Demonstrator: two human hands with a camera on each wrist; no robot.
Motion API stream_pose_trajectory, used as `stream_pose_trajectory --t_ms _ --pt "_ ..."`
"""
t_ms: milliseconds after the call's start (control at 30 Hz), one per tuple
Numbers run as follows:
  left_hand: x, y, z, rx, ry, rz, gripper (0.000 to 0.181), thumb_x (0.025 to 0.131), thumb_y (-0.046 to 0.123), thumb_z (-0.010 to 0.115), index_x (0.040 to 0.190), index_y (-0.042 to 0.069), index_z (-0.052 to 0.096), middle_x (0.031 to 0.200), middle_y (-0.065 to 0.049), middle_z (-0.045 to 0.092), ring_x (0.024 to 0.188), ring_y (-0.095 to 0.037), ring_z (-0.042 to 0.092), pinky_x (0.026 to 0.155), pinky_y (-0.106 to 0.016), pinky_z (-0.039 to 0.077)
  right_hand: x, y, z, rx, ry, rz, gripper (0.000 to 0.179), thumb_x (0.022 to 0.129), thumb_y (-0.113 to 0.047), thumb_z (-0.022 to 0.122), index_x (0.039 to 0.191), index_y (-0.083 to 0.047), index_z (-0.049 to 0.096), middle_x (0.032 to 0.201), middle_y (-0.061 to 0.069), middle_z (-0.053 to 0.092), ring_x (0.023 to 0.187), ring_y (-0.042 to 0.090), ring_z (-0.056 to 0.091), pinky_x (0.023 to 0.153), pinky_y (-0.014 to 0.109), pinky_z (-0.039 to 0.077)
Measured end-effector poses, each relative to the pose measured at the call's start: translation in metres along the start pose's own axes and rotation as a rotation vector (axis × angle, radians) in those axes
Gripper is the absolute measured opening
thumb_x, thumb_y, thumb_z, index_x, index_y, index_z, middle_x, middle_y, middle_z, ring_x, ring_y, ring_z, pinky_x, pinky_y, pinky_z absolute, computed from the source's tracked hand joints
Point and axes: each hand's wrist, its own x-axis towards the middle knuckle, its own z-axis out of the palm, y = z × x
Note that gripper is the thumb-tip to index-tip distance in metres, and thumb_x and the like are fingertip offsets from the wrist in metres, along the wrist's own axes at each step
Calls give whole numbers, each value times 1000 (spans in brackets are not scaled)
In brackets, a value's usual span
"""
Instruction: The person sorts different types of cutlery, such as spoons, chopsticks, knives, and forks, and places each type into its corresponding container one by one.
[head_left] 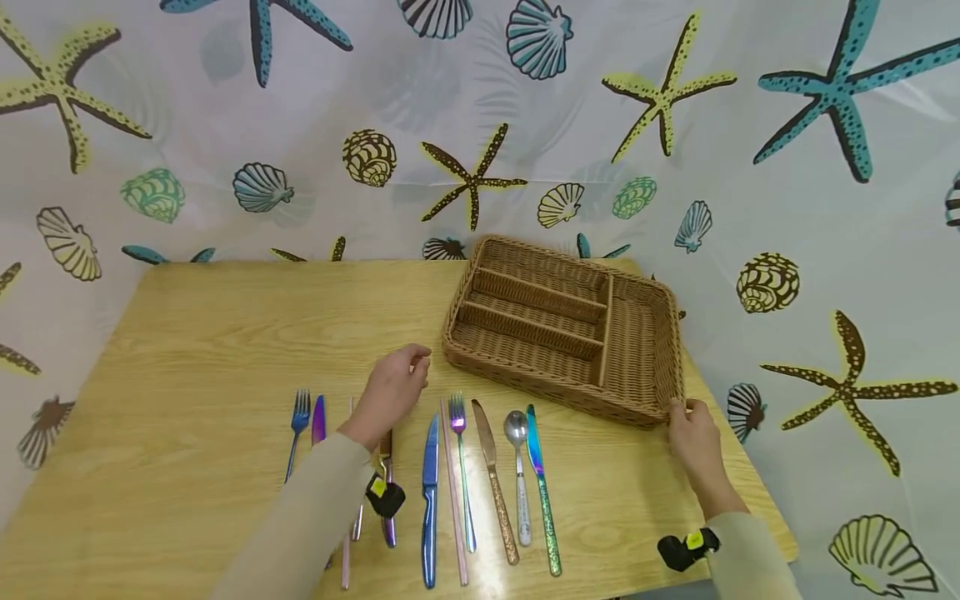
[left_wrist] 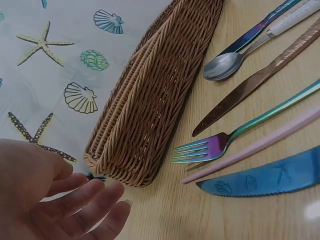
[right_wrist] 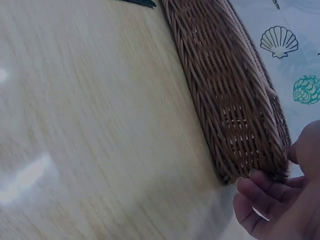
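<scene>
A brown wicker cutlery tray point(head_left: 532, 379), divided into several compartments that hold nothing, sits at an angle at the table's back right. My right hand point(head_left: 694, 442) grips its near right corner; in the right wrist view the fingers point(right_wrist: 265, 195) lie at the wicker wall, with the thumb near the rim. Just off the tray's left end hovers my left hand point(head_left: 392, 387), fingers loosely bent and holding nothing. In front of the tray lies a row of cutlery: a blue knife point(head_left: 430, 492), a rainbow fork point(head_left: 460, 442), a copper-coloured knife point(head_left: 495, 483), a spoon point(head_left: 520, 467) and a green-handled knife point(head_left: 543, 483).
Left of these are a blue fork point(head_left: 299, 417) and a purple knife point(head_left: 318, 419), with more cutlery partly hidden under my left forearm. A pink chopstick point(head_left: 455, 508) lies beside the blue knife. A shell-patterned cloth point(head_left: 480, 92) hangs behind the wooden table point(head_left: 225, 350).
</scene>
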Motion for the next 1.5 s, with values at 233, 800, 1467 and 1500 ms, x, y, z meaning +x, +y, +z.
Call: stream_pose_trajectory --t_ms 233,800,1467,1500 --pt "37 14 19 168 56 2 42 107 23 43 144 2 47 106 -18 69 86 -28 66 73 -41 55 6 13 16 63 81 18 51 108 -38 20 125 6 41 70 10 59 56 21 58 53 33 47" --pt "62 23 24 218 75 -135 28 103 28 55 96 5 69 70 -6 70 51 -11 64 41 -26 41 11 4 16 47 113 7 50 108 -34 19 123 6 45 65 10 63 52 20 62 51 30 50" --pt "41 2 -25 231 -123 -174 20 105 23 51 105 5 56 73 -6 72 75 -28 72 55 -30 42 20 -24 39 147 8 -10 48 109 -32 22 129 6 44 62 2 59 53 14 62 54 29 54" --pt "39 -1 -27 220 -127 -165 19 105 22 50 106 4 55 74 -6 72 76 -28 73 56 -30 43 20 -25 42 152 1 -11 48 109 -31 22 129 7 44 62 4 60 53 14 62 53 30 54"
